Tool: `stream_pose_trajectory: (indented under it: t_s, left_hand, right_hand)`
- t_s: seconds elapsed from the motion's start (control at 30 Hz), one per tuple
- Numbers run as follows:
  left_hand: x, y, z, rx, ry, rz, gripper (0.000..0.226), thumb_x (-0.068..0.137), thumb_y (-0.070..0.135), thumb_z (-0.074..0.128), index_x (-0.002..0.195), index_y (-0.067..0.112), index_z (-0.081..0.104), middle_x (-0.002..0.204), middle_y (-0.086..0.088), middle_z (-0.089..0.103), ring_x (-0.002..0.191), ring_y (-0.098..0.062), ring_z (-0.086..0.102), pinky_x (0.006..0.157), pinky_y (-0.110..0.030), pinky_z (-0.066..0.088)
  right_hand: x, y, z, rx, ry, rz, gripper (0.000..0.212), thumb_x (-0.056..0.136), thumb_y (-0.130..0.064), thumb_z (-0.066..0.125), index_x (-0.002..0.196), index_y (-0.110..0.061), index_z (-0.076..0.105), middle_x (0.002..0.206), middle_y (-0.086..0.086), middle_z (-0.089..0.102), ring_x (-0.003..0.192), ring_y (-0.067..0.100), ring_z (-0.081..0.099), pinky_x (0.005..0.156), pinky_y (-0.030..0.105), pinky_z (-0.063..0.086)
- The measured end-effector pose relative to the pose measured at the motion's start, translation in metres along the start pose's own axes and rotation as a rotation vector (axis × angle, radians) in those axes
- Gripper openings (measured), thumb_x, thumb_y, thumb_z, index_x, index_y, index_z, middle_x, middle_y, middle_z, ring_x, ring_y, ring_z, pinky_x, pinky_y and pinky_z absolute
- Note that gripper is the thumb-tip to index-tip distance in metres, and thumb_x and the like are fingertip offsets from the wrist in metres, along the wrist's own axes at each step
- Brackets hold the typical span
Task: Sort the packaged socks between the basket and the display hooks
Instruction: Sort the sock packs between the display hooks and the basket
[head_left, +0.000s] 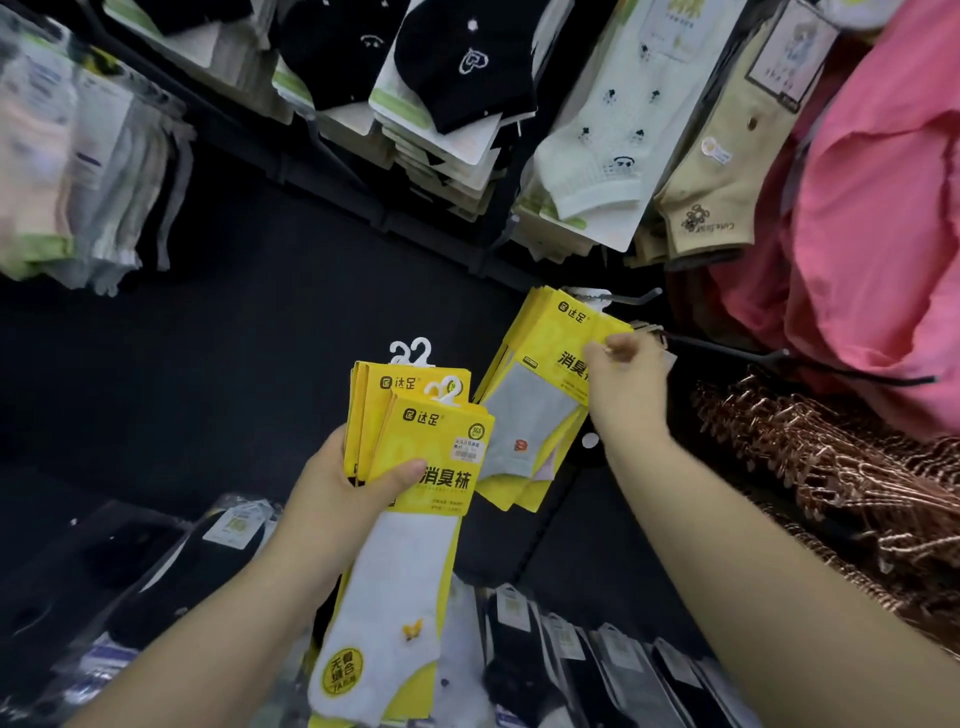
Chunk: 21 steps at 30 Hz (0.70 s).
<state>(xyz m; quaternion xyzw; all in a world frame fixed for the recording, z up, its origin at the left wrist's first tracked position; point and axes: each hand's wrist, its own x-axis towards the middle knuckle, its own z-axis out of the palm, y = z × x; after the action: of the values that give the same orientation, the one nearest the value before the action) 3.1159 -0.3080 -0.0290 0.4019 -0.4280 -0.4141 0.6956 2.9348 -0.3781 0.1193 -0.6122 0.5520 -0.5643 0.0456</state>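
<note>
My left hand (343, 488) grips a stack of several yellow sock packs (415, 467) with white socks and white plastic hangers on top, held in front of the black display wall. My right hand (623, 379) pinches the upper right edge of another yellow pack with a grey sock (535, 410), the front one of a few that hang on a metal display hook (623, 297). An empty hook (727, 349) sticks out just right of my right hand. No basket is in view.
Black, white and beige sock packs (457, 88) hang on hooks above. Pale socks (78, 171) hang at the upper left. Pink cloth (872, 208) and copper-coloured hangers (831, 467) fill the right side. Dark sock packs (571, 654) line the bottom.
</note>
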Motion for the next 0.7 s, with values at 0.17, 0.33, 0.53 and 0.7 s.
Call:
stream_pose_trajectory:
  t_s: [0.17, 0.33, 0.53, 0.7]
  left_hand:
    - [-0.004, 0.000, 0.009, -0.126, -0.048, -0.062, 0.046, 0.059, 0.033, 0.083, 0.100, 0.028, 0.063, 0.089, 0.005, 0.076, 0.078, -0.016, 0.074, 0.064, -0.032, 0.058]
    - [-0.004, -0.004, 0.011, -0.257, -0.123, -0.114, 0.065, 0.049, 0.044, 0.079, 0.109, 0.027, 0.060, 0.098, 0.000, 0.076, 0.086, -0.023, 0.074, 0.065, -0.034, 0.059]
    - [0.003, -0.007, 0.008, -0.253, -0.056, -0.063, 0.042, 0.062, 0.040, 0.071, 0.102, 0.027, 0.064, 0.098, 0.001, 0.076, 0.088, -0.021, 0.073, 0.077, -0.040, 0.054]
    - [0.005, -0.008, 0.003, -0.054, -0.006, 0.002, 0.015, 0.081, 0.030, 0.071, 0.094, 0.033, 0.064, 0.092, 0.009, 0.076, 0.084, -0.014, 0.073, 0.078, -0.040, 0.056]
  right_hand:
    - [-0.080, 0.002, 0.012, 0.098, -0.569, 0.066, 0.035, 0.077, -0.043, 0.071, 0.097, -0.029, 0.046, 0.091, -0.007, 0.056, 0.074, 0.003, 0.061, 0.057, 0.017, 0.048]
    - [-0.074, 0.004, 0.005, 0.243, -0.583, 0.198, 0.028, 0.077, -0.019, 0.077, 0.098, -0.021, 0.058, 0.103, 0.001, 0.066, 0.061, 0.004, 0.064, 0.060, 0.024, 0.056]
    - [-0.035, 0.012, -0.024, 0.360, -0.251, 0.123, 0.018, 0.089, -0.016, 0.064, 0.094, -0.034, 0.064, 0.095, -0.012, 0.064, 0.070, 0.000, 0.061, 0.054, 0.010, 0.047]
    - [0.019, 0.001, -0.039, 0.235, 0.011, 0.033, 0.020, 0.093, -0.023, 0.049, 0.080, -0.029, 0.062, 0.065, -0.007, 0.050, 0.052, 0.003, 0.044, 0.047, 0.018, 0.035]
